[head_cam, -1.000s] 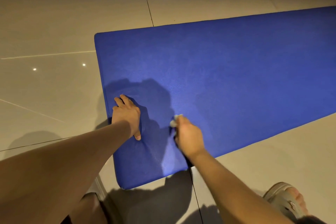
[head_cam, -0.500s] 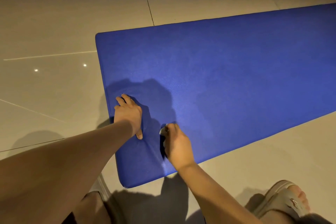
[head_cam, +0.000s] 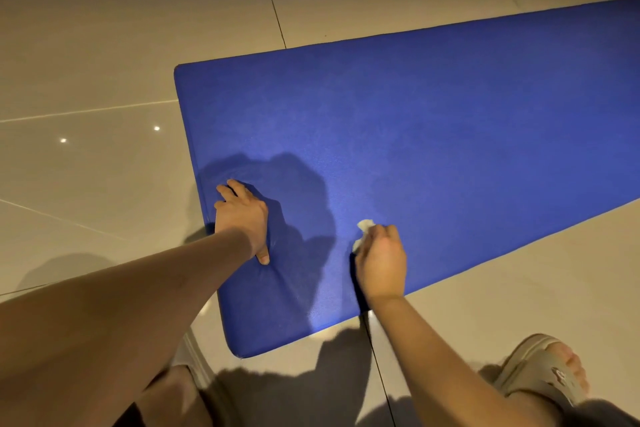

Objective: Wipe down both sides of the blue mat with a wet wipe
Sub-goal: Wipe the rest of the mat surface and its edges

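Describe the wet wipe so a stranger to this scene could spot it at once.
A long blue mat lies on the pale tiled floor. Near its close edge the right hand holds the wet wipe, a small crumpled wad poking out of its grip. It is the only white thing on the blue; the left hand beside it holds nothing.

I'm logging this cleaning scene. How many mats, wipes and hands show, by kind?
blue mat: 1
wet wipe: 1
hands: 2 (left hand, right hand)
Total: 4
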A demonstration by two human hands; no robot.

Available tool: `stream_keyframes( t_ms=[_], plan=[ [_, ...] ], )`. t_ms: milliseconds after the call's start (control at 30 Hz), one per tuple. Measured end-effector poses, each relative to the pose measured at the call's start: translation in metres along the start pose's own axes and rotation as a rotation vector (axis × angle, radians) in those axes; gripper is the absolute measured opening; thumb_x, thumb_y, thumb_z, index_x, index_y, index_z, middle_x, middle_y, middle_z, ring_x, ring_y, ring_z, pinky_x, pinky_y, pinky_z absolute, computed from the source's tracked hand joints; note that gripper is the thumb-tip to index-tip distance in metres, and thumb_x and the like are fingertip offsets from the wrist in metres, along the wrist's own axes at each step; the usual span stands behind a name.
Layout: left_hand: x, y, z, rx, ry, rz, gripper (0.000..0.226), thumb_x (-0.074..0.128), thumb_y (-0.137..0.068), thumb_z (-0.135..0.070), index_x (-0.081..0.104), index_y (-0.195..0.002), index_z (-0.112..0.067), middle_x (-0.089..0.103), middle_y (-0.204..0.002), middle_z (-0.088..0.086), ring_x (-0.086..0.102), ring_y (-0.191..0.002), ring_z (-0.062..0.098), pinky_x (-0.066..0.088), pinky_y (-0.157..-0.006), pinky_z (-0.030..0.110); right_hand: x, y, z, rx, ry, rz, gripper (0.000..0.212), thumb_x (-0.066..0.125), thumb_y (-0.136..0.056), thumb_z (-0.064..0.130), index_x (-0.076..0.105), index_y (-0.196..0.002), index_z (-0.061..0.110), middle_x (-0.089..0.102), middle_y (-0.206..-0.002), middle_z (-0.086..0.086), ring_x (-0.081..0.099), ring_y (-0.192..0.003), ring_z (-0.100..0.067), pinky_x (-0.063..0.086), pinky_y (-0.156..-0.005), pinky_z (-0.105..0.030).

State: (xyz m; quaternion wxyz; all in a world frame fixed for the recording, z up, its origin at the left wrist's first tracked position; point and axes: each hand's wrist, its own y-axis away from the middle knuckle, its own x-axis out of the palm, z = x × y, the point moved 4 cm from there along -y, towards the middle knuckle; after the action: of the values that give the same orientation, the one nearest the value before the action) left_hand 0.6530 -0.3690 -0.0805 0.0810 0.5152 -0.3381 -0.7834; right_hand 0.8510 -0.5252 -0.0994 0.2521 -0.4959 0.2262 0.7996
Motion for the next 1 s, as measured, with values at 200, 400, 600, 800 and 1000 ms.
stream_keyframes(
  t_ms=[200, 400, 600, 800, 1000],
  plan=[
    [-0.002, 0.004, 0.001, 0.014, 0.005, -0.004, 0.144, 0.092, -0.051, -0.062, 0.019, -0.154, 0.006, 0.006, -0.159, 0.037, 0.017, -0.145, 0.056, 0.043, -0.109, 0.050, 0.018, 0.034, 0.039, -0.346, 0.018, 0.250, 0.030, 0.059, -0.086, 0.014, 0.067, -0.110, 0.030, 0.053, -0.094, 0.001, 0.055, -0.071, -0.025, 0.047, -0.059, -0.036],
    [0.000, 0.010, 0.009, 0.025, 0.060, -0.031, 0.147, 0.089, -0.054, -0.066, 0.012, -0.155, 0.006, 0.004, -0.162, 0.030, 0.014, -0.149, 0.049, 0.043, -0.110, 0.045, -0.031, -0.023, -0.052, -0.061, 0.148, 0.046, 0.015, 0.057, -0.097, 0.025, 0.065, -0.092, 0.015, 0.058, -0.099, -0.009, 0.059, -0.081, -0.035, 0.041, -0.061, -0.035],
    [-0.003, 0.011, 0.005, 0.026, 0.047, -0.036, 0.146, 0.090, -0.051, -0.065, 0.016, -0.154, 0.007, 0.010, -0.160, 0.032, 0.020, -0.146, 0.051, 0.043, -0.110, 0.047, -0.027, -0.007, -0.038, 0.141, 0.009, -0.033, 0.023, 0.055, -0.097, 0.019, 0.047, -0.075, 0.014, 0.059, -0.083, -0.014, 0.055, -0.075, -0.037, 0.032, -0.062, -0.035],
    [-0.004, 0.009, 0.004, 0.027, 0.037, -0.023, 0.147, 0.090, -0.052, -0.065, 0.015, -0.154, 0.008, 0.007, -0.160, 0.035, 0.018, -0.146, 0.053, 0.044, -0.109, 0.047, 0.022, 0.052, 0.040, -0.103, -0.028, 0.121, 0.024, 0.063, -0.085, 0.008, 0.048, -0.070, 0.019, 0.055, -0.074, -0.002, 0.042, -0.060, -0.023, 0.027, -0.054, -0.031],
    [-0.001, 0.009, 0.007, 0.036, 0.048, -0.044, 0.145, 0.089, -0.050, -0.069, 0.019, -0.153, 0.006, 0.011, -0.159, 0.031, 0.024, -0.143, 0.049, 0.049, -0.103, 0.044, -0.005, 0.016, -0.034, -0.199, 0.202, 0.136, 0.025, 0.056, -0.077, 0.007, 0.060, -0.099, 0.019, 0.057, -0.099, -0.001, 0.057, -0.089, -0.029, 0.035, -0.060, -0.033]
  ],
)
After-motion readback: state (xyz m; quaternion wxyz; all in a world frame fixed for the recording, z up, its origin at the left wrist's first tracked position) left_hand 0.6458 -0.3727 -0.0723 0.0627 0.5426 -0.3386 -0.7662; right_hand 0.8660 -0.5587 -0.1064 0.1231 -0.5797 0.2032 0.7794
